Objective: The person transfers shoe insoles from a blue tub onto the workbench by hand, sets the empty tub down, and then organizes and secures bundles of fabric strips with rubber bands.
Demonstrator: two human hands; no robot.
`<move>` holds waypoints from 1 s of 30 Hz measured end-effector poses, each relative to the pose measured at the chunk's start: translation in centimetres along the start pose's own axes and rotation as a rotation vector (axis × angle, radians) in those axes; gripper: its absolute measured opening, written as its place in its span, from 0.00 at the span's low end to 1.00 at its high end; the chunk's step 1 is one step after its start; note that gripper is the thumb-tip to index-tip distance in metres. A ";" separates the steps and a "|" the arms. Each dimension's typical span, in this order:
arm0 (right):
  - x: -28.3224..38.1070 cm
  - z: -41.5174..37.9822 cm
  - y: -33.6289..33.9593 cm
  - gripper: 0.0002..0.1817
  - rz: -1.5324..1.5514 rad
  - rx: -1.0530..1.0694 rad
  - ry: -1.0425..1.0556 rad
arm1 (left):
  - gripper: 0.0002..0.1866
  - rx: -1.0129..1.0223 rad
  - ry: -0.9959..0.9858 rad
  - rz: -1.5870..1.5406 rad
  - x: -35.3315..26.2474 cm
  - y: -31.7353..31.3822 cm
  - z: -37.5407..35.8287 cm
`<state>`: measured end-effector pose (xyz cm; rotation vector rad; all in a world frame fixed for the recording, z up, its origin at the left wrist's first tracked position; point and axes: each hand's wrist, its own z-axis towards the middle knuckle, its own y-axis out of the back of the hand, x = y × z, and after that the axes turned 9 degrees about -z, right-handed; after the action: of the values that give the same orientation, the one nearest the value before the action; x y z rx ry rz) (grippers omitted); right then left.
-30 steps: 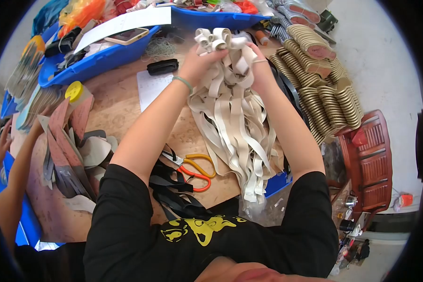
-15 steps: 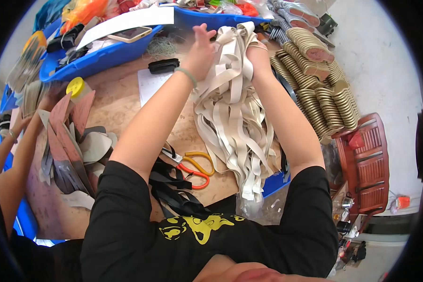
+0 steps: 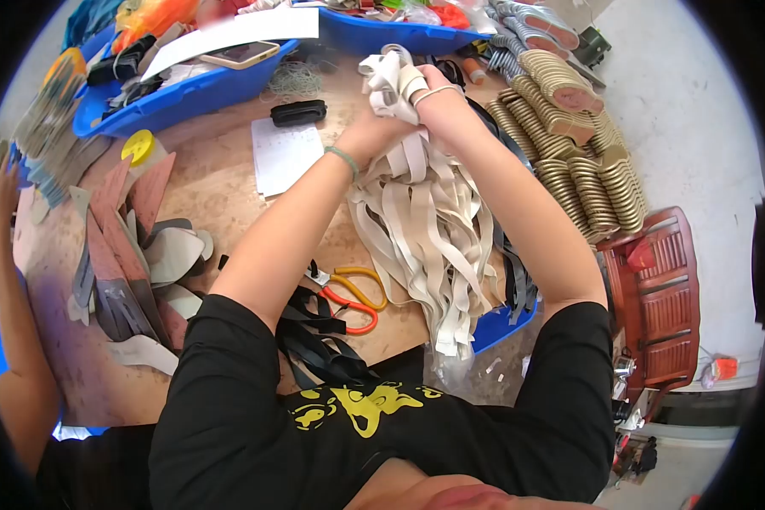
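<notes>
A thick bundle of cream fabric straps (image 3: 425, 212) hangs over the table toward my body, its upper ends gathered in a folded loop. My left hand (image 3: 388, 134) is closed round the bundle just below that loop, its fingers partly hidden. My right hand (image 3: 439, 106) grips the gathered straps from the right side, close against the left. A thin pale band (image 3: 434, 91) crosses the back of my right hand. Orange-and-red-handled scissors (image 3: 353, 297) and black straps (image 3: 319, 340) lie nearer my body, left of the bundle.
Blue trays (image 3: 187, 98) of mixed materials stand at the back, a phone (image 3: 242, 56) on one. Stacked gold-edged pieces (image 3: 582, 161) sit at right, beyond them a wooden chair (image 3: 667, 297). At left, cut pieces (image 3: 123, 255) lie near a co-worker's arm (image 3: 13, 297).
My left hand has come in from the left and closed on the bundle. The right hand has moved left, and the strap tops are folded over. The co-worker's arm has shifted left.
</notes>
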<state>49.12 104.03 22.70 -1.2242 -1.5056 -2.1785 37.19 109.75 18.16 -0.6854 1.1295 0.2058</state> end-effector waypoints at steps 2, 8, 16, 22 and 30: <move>3.1 -1.7 2.5 0.24 -0.182 0.182 0.080 | 0.29 -0.082 -0.005 -0.103 -0.4 0.5 -0.1; 1.7 0.2 10.1 0.42 0.139 0.535 0.160 | 0.25 -0.126 0.033 -0.305 0.0 3.1 -0.7; -0.4 -0.4 5.0 0.43 -0.077 0.584 0.198 | 0.25 -0.070 0.068 -0.309 0.8 3.6 -0.4; -0.3 -0.5 2.9 0.48 0.090 0.428 0.114 | 0.28 -0.061 -0.050 -0.162 0.3 2.5 -0.5; -0.5 -1.0 1.8 0.41 0.315 0.484 0.215 | 0.52 -0.190 -0.452 0.843 3.2 4.3 0.8</move>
<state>49.97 102.26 23.41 -0.9511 -1.5069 -1.5660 37.12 112.99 13.83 -0.2623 0.9039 1.1391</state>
